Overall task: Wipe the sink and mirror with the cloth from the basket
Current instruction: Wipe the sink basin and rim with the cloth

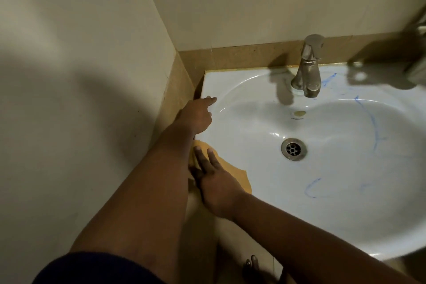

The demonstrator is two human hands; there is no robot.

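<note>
The right hand is pressing the cloth flat-fingered at the sink's left edge, risking it sliding off.

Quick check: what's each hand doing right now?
Left hand: open, fingers resting on the sink rim at its left edge, holding nothing.
Right hand: open, straight fingers pressing the yellow cloth on the rim.
</note>
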